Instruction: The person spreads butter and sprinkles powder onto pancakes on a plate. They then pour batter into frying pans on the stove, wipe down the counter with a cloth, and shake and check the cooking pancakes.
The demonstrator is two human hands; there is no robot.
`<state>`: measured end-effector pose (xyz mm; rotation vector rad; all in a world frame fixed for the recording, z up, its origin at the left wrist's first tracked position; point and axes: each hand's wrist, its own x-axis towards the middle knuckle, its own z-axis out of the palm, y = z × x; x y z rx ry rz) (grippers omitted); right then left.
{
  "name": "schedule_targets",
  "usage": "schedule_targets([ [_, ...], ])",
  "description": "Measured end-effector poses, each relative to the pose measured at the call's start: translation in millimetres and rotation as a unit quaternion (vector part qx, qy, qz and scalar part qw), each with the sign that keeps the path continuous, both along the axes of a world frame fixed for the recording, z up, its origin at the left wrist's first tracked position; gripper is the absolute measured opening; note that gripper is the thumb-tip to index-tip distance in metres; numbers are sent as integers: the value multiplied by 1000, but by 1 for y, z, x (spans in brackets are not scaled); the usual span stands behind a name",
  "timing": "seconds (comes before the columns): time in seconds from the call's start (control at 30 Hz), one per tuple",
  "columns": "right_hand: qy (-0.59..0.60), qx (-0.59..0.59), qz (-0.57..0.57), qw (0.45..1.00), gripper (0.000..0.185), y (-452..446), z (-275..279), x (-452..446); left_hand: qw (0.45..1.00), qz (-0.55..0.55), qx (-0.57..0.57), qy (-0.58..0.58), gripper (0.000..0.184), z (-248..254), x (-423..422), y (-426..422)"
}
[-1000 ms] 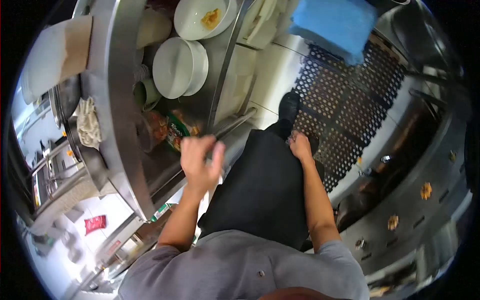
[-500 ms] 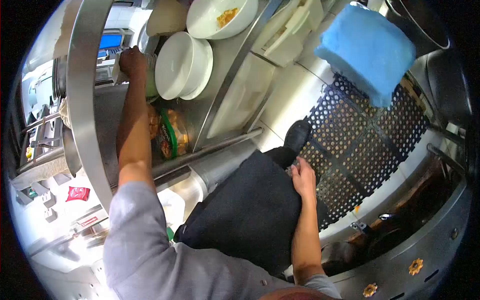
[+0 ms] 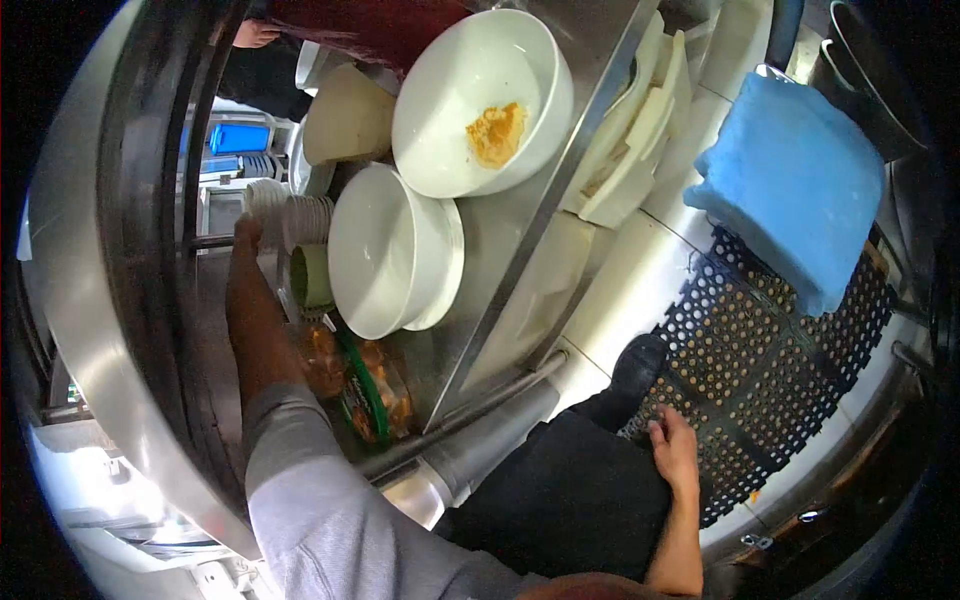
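My left hand (image 3: 247,232) reaches deep onto the metal shelf, at the near end of a white stack of small dishes (image 3: 265,197). Its fingers are hard to make out there. Beside that stack stands a second ribbed white stack (image 3: 308,222), with a green cup (image 3: 312,276) below it. Large white bowls (image 3: 375,255) are nearer on the shelf. One upper white bowl (image 3: 540,90) has orange-yellow crumbs (image 3: 496,135) in it. My right hand (image 3: 677,450) hangs near my leg, fingers loosely bent and apart, holding nothing.
A green-banded clear package (image 3: 372,390) lies on the shelf by my left forearm. A beige container (image 3: 348,115) stands farther back. Blue cloth-like material (image 3: 795,185) is above the perforated black mat (image 3: 760,370). Another person's hand (image 3: 257,34) shows beyond the shelf.
My view has shifted, bringing the shelf and bowls lower and closer. My left hand now appears beside the white stack; the other person has come into view. My right hand still hangs by my leg.
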<state>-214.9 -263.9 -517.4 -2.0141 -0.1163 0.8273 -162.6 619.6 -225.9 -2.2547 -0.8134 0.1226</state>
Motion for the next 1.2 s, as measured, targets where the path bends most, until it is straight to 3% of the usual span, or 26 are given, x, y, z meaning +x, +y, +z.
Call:
schedule_targets([
  [0.13, 85, 25, -17, 996, 31, 9, 12, 15, 995, -53, 21, 87, 32, 16, -13, -2],
  [0.17, 61, 24, -12, 998, 31, 6, 5, 9, 988, -22, -130, -74, 33, 19, -16, -29],
  [0.2, 60, 20, -10, 998, 31, 6, 4, 8, 933, 8, -274, -234, 33, 19, -15, -45],
  [0.23, 57, 10, -3, 998, 31, 6, 3, 7, 931, 10, -276, -238, 33, 18, -18, -35],
  [0.3, 52, 2, -2, 999, 30, 5, 7, 8, 983, -49, -121, -127, 33, 21, -15, 1],
  [0.37, 103, 11, -16, 994, 29, 3, 11, 6, 971, -82, -166, -152, 33, 15, -8, -47],
  [0.47, 64, -26, 16, 997, 31, -6, 2, 2, 955, -133, -200, -176, 32, 12, 11, -67],
  [0.53, 82, -30, 7, 996, 31, -7, -9, -4, 977, -35, -154, -142, 33, 14, 11, -73],
  [0.57, 60, -25, 9, 998, 31, -4, -19, -7, 977, -30, -155, -142, 33, 15, 9, -75],
  [0.63, 37, -21, 12, 999, 30, 0, -20, -3, 976, -44, -46, -208, 32, 15, 13, -79],
  [0.73, 68, -7, 22, 997, 29, 12, -2, 7, 964, 45, -57, -258, 36, 11, 19, -39],
  [0.83, 76, -9, 3, 997, 29, 10, 2, 7, 985, -137, 90, -59, 44, -8, -7, 39],
  [0.93, 52, 24, -21, 998, 28, 5, -17, -9, 971, -129, 129, -153, 50, -20, -8, 62],
  [1.03, 93, 22, -31, 995, 25, 12, 9, -1, 973, 20, 222, -56, 42, -16, 44, -59],
  [1.1, 37, 38, -35, 998, 24, 16, 6, -14, 962, 34, 270, -30, 39, -11, 79, -157],
  [1.13, -18, 33, -26, 999, 24, 13, 0, -25, 964, 45, 260, -35, 38, -22, 84, -187],
  [1.2, -7, 24, -42, 999, 24, 10, 4, -37, 979, 20, 187, -81, 36, -54, 88, -228],
])
